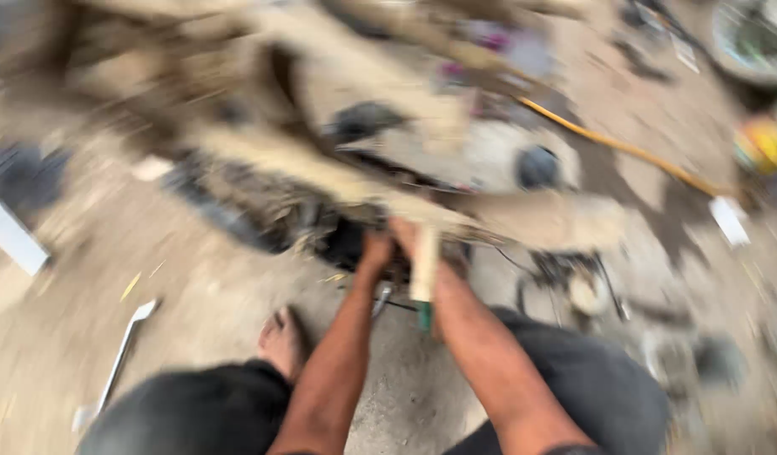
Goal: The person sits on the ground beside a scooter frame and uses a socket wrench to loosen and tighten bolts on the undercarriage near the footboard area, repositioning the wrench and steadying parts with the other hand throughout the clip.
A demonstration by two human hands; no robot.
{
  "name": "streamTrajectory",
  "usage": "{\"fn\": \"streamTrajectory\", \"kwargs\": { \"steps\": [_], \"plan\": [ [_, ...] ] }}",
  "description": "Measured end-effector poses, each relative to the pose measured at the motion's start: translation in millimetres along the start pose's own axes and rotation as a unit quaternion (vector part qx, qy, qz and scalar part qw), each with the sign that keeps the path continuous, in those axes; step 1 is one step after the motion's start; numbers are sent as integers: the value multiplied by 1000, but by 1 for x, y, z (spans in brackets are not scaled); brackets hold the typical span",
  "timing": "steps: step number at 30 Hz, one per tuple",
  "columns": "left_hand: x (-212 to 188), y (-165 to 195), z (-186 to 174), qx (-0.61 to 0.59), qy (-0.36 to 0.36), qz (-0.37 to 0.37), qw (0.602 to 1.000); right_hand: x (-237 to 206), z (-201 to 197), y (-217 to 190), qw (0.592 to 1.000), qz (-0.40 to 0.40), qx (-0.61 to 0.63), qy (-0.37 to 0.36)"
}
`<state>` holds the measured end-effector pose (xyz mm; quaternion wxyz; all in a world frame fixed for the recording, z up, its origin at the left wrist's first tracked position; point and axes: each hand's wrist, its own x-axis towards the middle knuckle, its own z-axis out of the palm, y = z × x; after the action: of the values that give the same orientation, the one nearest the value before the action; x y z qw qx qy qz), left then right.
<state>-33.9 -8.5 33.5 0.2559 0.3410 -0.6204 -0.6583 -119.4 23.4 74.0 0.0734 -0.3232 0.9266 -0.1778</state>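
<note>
**Both hands meet at the dirty machine, centre frame**

Your right hand [408, 233] is closed around a pale, upright wooden handle with a green tip [425, 274]; its long axis runs top to bottom, the green end pointing down toward you. Your left hand [374, 251] sits just beside it to the left, pressed against the dark, mud-caked machine body [338, 240]. Blur hides whether it grips anything. A flat silver wrench [123, 350] lies well apart, lower left, nearer your left arm.

Both hands, left hand [374, 250] and right hand [405, 232], reach into a muddy machine [456, 168].
</note>
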Motion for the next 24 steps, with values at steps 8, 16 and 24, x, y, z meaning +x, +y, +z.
{"fn": "streamTrajectory", "kwargs": {
  "steps": [8, 16, 24],
  "plan": [
    [1, -2, -19, -4, 12, -112, 994, -1, -2, 11, 975, -156, -9, 157],
    [-8, -4, -45, -170, -104, -231, 952, -1, 6, 21, 975, -189, 12, 118],
    [-9, -27, -34, 2, 44, -142, 989, -6, 5, 6, 951, -266, -20, 154]
  ]
}}
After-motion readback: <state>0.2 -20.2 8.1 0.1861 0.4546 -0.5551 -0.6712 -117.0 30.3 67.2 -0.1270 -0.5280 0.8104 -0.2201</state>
